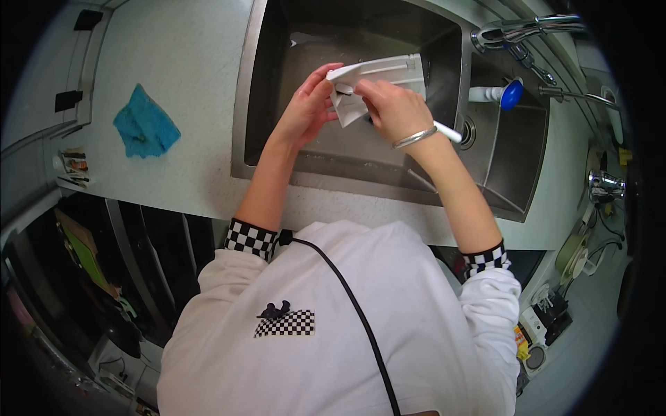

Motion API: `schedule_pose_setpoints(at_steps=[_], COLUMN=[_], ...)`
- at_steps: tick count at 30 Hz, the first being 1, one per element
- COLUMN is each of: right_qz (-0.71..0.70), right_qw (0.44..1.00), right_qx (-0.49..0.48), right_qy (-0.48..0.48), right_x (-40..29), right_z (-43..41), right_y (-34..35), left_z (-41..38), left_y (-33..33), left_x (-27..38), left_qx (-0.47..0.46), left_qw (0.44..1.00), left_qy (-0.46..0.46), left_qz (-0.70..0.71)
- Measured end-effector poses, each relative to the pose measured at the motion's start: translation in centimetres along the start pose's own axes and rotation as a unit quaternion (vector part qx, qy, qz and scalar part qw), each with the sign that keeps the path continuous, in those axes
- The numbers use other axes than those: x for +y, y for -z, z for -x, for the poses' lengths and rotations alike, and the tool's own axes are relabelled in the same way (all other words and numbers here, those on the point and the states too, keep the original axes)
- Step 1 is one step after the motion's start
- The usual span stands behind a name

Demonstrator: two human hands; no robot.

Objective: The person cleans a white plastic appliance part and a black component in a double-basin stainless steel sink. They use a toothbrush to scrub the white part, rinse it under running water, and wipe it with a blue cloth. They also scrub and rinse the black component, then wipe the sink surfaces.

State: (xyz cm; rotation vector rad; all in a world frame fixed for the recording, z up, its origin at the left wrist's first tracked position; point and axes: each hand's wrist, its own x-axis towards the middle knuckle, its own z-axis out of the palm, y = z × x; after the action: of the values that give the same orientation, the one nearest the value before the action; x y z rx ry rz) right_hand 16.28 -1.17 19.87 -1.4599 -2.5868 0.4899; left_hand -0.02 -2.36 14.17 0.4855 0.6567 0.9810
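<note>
Over the large basin of a stainless steel sink [333, 179], my left hand [308, 112] grips the left end of a white plastic tray-like part [382, 70]. The part is tilted, with its ribbed inner side showing. My right hand [400, 112], with a silver bangle on its wrist, is curled over the part's near side, fingertips close to its left corner. A slim white handle [447, 131] sticks out from under that wrist. It seems to belong to a tool in my right fist, whose working end is mostly hidden by the fingers.
A blue cloth [145, 125] lies on the pale countertop [192, 67] at left. In the smaller right basin [510, 151] rests a white item with a blue end [511, 95], near the drain [468, 132]. A chrome faucet [525, 31] stands at the upper right.
</note>
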Motion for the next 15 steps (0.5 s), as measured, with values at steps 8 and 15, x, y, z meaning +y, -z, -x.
schedule_pose_setpoints(at_steps=[8,15], right_qz=[0.036,-0.018], right_qw=[0.994,0.989], right_qx=[-0.074,-0.140], right_qy=[0.071,0.031], right_x=[1.8,1.6], right_z=[-0.8,-0.5], right_y=[1.8,1.9], left_z=[0.3,0.3], left_y=[0.2,0.2], left_x=[-1.0,-1.6], left_qx=[0.031,-0.001], left_qw=[0.999,1.000], left_qy=[-0.010,-0.005], left_qz=[-0.012,-0.023])
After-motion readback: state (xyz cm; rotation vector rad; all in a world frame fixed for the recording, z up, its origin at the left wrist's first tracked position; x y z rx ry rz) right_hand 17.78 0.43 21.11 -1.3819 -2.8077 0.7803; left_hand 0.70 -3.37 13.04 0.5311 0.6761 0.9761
